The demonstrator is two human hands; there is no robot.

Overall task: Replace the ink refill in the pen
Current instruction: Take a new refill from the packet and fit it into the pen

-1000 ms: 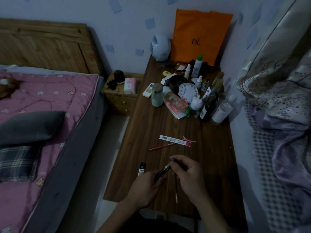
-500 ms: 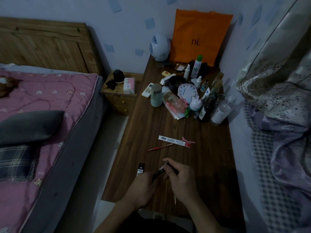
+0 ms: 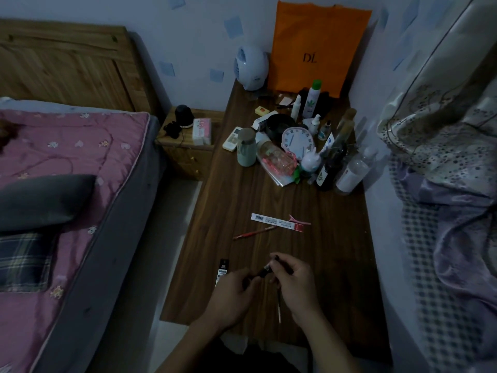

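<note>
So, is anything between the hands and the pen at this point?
Nothing visible. The left hand and the right hand both grip the dark pen above the table, one at each end. A thin refill-like stick lies on the table near the right hand, clear of the grip.

Dim bluish light, murky shadows near the bottom, wide-angle bending at edges

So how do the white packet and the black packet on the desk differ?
The white packet is pale with a barcode and a red end; the black packet is mostly dark. The white packet lies crosswise mid-desk, the black packet lengthwise beside the left hand gripping the pen. Both lie flat on the desk.
</note>
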